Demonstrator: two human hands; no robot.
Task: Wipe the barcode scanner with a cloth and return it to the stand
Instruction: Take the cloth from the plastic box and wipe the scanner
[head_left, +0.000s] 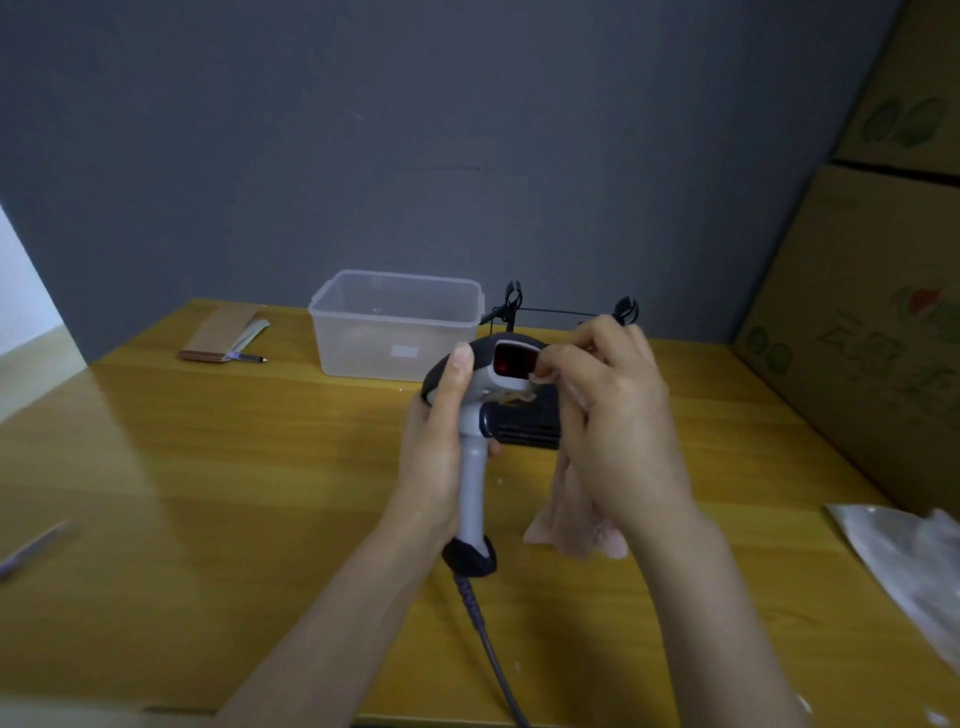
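Observation:
A grey and black barcode scanner (474, 483) is held upright above the wooden table, its red window facing me. My left hand (439, 441) grips its handle, thumb up along the head. My right hand (608, 415) holds a pale pink cloth (569, 519) and presses a corner of it against the right edge of the scanner window. The rest of the cloth hangs down under my palm. The black stand (530, 426) sits on the table right behind the scanner, partly hidden by it and my right hand. The scanner's cable (485, 634) runs down toward me.
A clear plastic tub (332, 332) stands at the back of the table (208, 467). A notebook with a pen (223, 338) lies back left. Cardboard boxes (872, 338) wall the right side. A crumpled plastic bag (909, 556) lies front right. A thin black wire frame (566, 312) stands behind the stand.

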